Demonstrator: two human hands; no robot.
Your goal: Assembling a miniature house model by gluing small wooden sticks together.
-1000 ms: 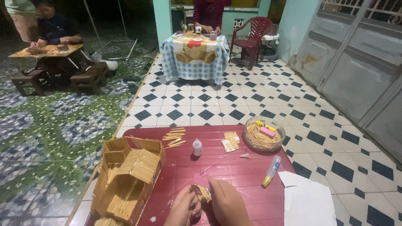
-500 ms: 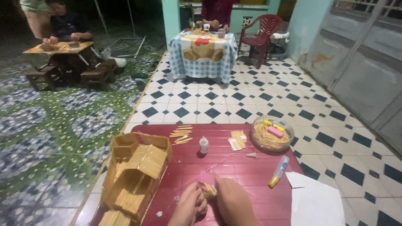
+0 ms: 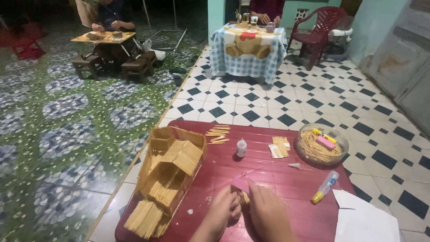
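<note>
Both hands, left hand (image 3: 225,211) and right hand (image 3: 264,210), pinch a small stick piece (image 3: 240,184) on the red table (image 3: 286,179), beside the stick house (image 3: 168,172), with a glue bottle (image 3: 241,147) behind.

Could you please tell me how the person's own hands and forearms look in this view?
Both the left hand and the right hand are bare, with no gloves. No rings, watch or sleeves show on the visible forearms.
</note>
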